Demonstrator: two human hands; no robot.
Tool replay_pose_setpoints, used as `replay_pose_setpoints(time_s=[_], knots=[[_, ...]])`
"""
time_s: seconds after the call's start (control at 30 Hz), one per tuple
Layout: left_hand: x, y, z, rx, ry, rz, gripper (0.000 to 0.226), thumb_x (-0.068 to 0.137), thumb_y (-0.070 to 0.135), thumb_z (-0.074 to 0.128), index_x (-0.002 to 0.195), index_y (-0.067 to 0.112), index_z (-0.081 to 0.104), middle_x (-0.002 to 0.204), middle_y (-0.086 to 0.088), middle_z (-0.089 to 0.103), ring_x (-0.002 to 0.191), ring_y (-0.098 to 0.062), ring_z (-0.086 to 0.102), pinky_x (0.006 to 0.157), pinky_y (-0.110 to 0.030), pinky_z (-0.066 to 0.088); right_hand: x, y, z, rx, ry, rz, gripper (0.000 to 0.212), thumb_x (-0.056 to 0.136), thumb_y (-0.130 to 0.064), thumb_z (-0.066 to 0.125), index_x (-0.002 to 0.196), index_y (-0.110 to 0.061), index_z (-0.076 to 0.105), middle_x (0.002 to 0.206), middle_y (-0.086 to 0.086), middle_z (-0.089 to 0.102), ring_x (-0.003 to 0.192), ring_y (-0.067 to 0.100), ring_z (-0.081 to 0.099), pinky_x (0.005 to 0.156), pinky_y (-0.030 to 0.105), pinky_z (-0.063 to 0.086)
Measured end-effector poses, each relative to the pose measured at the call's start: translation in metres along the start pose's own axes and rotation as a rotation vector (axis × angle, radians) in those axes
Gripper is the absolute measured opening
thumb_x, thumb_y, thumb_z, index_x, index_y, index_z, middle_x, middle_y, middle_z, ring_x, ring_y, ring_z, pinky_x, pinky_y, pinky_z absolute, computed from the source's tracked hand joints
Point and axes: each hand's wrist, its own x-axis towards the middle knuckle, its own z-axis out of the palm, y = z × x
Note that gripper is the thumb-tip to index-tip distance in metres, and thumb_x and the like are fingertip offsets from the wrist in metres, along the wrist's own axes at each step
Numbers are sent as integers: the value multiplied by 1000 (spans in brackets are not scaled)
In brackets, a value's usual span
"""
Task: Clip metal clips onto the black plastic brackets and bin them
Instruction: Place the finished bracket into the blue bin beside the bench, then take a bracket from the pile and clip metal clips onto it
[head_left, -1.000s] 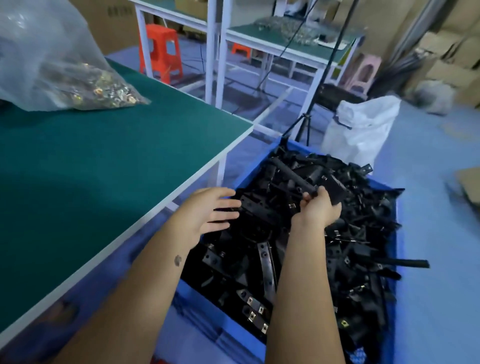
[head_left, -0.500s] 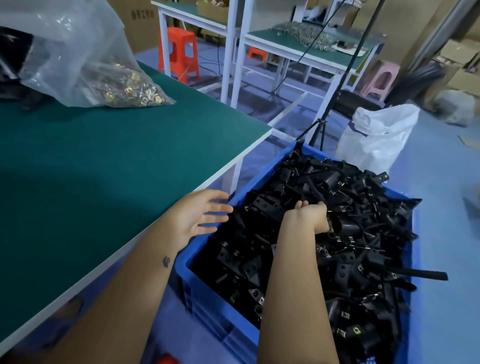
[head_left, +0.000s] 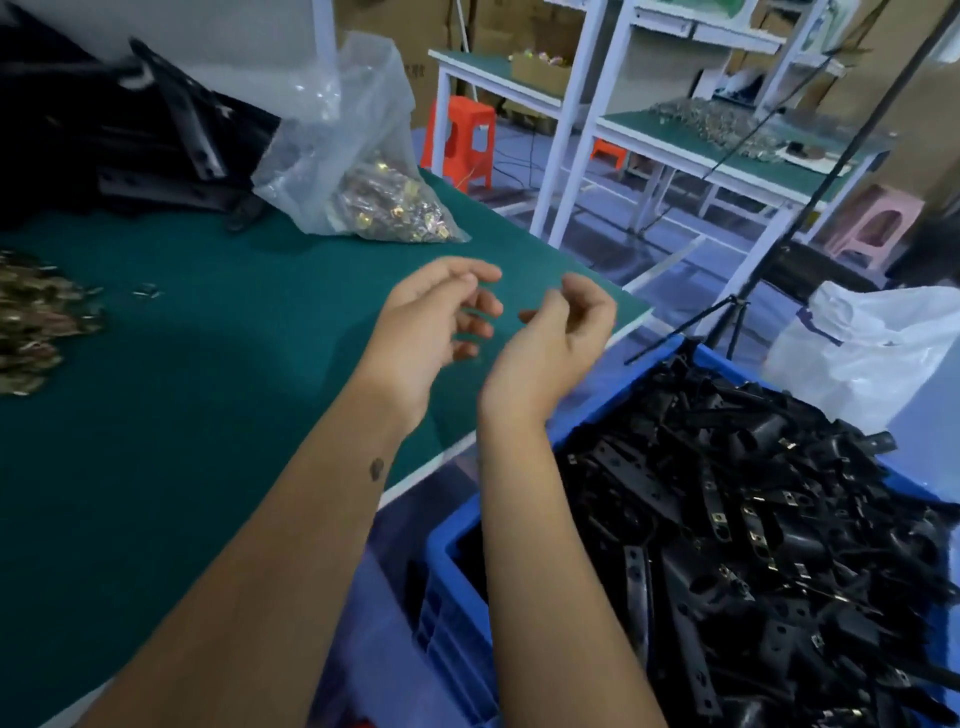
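The green worktop is carrying a clear plastic bag of metal clips near its far edge, a loose heap of clips at the left, and a pile of black brackets at the back, while the blue bin is standing on the floor beside it.

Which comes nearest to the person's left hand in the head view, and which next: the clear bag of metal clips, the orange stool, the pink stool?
From the left hand:
1. Clear bag of metal clips, on the green table beyond the hand.
2. Orange stool, on the floor behind the table.
3. Pink stool, far right.
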Motion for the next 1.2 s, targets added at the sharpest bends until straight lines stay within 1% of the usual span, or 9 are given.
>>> replay_pose_setpoints(time_s=[0.17,0.37,0.43,0.57,0.73,0.9,1.0,1.1,1.2], knots=[[2,35,-79,126,353,115,31,94,-3,42,73,13,59,57,12,64,55,2,60,54,-12,45,-85,16,76,-218,-654,-58,21,88,-4,42,91,-14,60,95,6,63,89,14,58,84,35,49],[-32,43,-208,286,789,63,24,96,9,44,85,15,66,73,9,68,71,-3,62,63,-21,50,-177,54,139,-442,-1199,-35,22,92,-9,44,96,-24,60,102,-6,59,95,11,55,85,37,48],[-49,45,-245,391,863,61,25,95,9,45,84,19,66,68,14,65,65,1,58,61,-19,49,-200,66,152,-496,-1295,-66,19,94,-14,46,101,-25,61,105,-8,58,94,10,55,83,37,49],[-74,50,-306,492,989,-13,30,96,10,46,78,25,64,66,10,61,61,-7,53,57,-26,43,-206,90,168,-581,-1281,-147,19,95,-16,50,103,-21,66,104,-8,58,98,12,55,83,32,47],[-67,49,-330,469,1190,-44,23,98,17,42,85,30,58,77,2,60,64,-16,54,56,-31,45,-137,118,202,-874,-955,-334,35,92,-17,52,124,-23,64,123,9,54,115,31,44,95,37,37],[-54,41,-332,811,1113,-129,20,95,21,44,82,30,56,71,-2,61,57,-23,52,51,-30,37,-93,145,227,-1282,-1100,-167,53,98,-36,41,149,-47,30,146,14,37,131,37,33,106,42,28],[-55,39,-335,821,1098,-135,19,95,24,46,81,31,58,67,-1,61,55,-22,51,51,-30,36,-88,150,250,-1469,-1210,-90,51,102,-54,25,151,-53,14,159,9,20,143,36,15,112,50,19],[-54,39,-334,826,1096,-149,19,93,25,46,81,29,59,66,-2,61,55,-22,50,52,-30,36,-94,154,260,-1503,-1178,-50,52,102,-54,18,152,-42,26,159,6,20,144,34,12,113,53,16],[-54,39,-334,832,1087,-153,19,93,24,46,80,29,59,66,-1,60,54,-21,48,52,-31,35,-102,157,248,-1263,-951,-84,39,102,-44,35,131,-29,57,139,8,49,128,32,40,103,45,31]])
